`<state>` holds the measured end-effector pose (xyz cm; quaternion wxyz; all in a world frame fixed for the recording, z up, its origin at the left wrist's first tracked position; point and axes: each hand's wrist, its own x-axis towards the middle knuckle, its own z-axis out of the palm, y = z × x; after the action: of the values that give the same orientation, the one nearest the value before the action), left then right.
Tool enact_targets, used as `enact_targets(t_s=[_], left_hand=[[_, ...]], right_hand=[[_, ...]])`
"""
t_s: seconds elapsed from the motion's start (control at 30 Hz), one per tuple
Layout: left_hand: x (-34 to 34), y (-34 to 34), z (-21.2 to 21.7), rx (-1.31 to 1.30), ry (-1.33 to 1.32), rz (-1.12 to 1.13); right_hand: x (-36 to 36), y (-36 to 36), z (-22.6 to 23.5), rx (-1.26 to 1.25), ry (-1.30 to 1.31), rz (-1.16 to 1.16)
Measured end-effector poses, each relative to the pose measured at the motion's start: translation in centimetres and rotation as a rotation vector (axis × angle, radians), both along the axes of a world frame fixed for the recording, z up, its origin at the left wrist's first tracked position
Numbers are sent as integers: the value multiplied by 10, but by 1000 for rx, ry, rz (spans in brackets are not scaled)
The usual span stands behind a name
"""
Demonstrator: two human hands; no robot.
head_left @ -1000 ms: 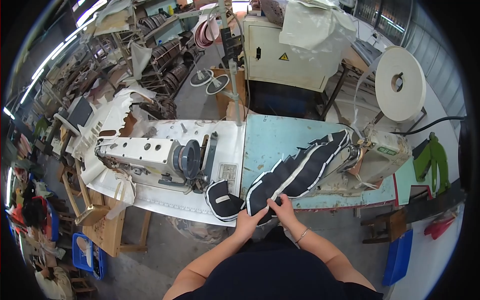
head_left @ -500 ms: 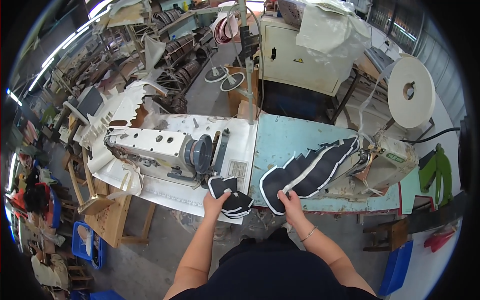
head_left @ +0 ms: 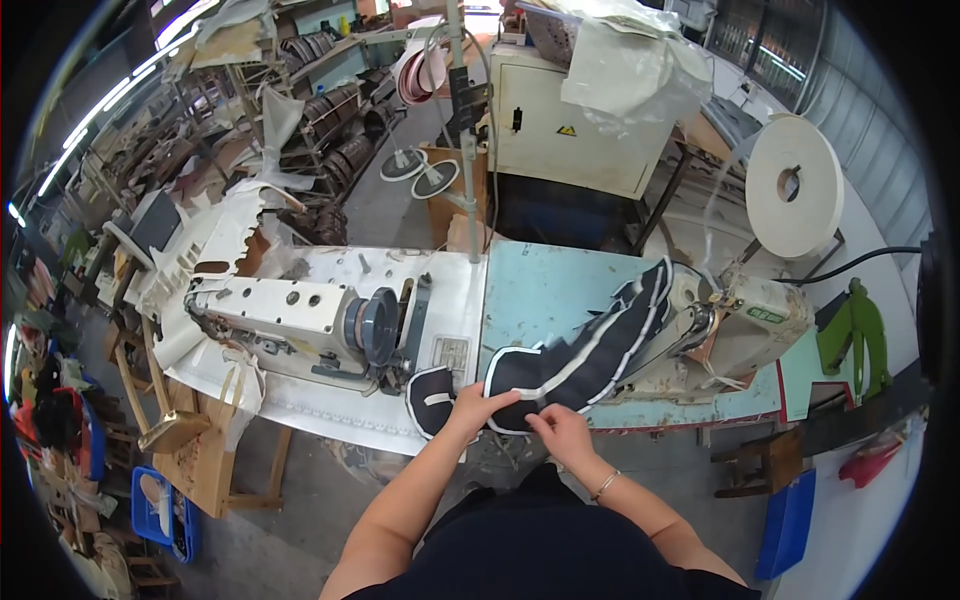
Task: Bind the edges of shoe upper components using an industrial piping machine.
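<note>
Black fabric piece (head_left: 585,355) with white trim lying on blue bench (head_left: 545,290), near end pinched by both hands, left (head_left: 470,405), right (head_left: 560,432). Smaller black piece (head_left: 430,400) just beside left, sewing machine (head_left: 300,315) nearby.

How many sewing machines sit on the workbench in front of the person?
2. A white sewing machine lies at the left of the bench; a worn cream sewing machine stands at the right, with the black white-edged pieces trailing from it toward both hands.
</note>
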<state>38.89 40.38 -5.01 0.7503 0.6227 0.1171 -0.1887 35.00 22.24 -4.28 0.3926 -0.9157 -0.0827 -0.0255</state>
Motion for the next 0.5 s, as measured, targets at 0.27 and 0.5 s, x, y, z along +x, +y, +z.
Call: enact_targets(t_s=[0.27,0.5], left_hand=[[-30,-23,1,-265,11,174],[-39,-11,5,-275,25,242]], right_hand=[[21,-12,-10,347,119,85],[69,-66,-25,608,-48,-585]])
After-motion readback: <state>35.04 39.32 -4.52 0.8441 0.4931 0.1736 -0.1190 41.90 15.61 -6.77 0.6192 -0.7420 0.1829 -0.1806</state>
